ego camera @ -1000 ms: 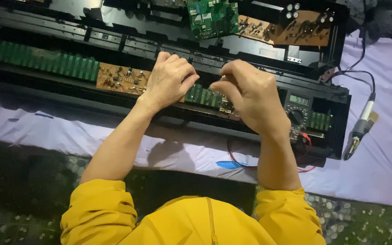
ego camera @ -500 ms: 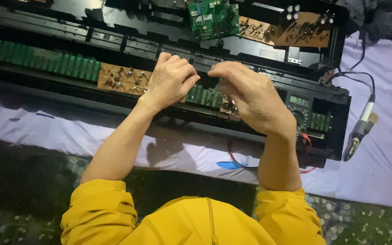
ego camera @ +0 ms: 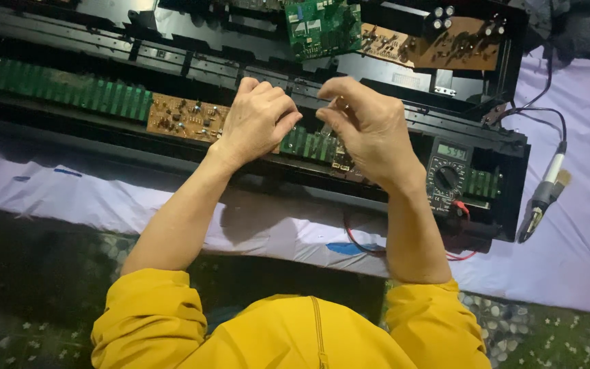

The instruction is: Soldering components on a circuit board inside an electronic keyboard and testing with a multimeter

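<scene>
A long black opened instrument chassis (ego camera: pixel 69 41) lies across a lavender cloth (ego camera: pixel 568 260). Inside it run a green circuit strip (ego camera: pixel 63 92) and a brown circuit board (ego camera: pixel 179 116). My left hand (ego camera: pixel 254 119) hovers over the chassis middle, just right of the brown board, with its fingers curled into a loose fist. My right hand (ego camera: pixel 367 126) is held close beside it, thumb and forefinger pinched together above a short green board (ego camera: pixel 308 142). Whether something small sits in that pinch is unclear. Both yellow sleeves show at the bottom.
A multimeter (ego camera: pixel 448 174) lies in the chassis by my right wrist, with red leads (ego camera: pixel 356 242) trailing onto the cloth. A soldering iron (ego camera: pixel 544 198) lies at the right. A green board (ego camera: pixel 322 27) and another brown board (ego camera: pixel 445 41) sit at the back.
My right hand has lifted a little and turned its pinched fingertips towards my left hand. My left hand has hardly moved.
</scene>
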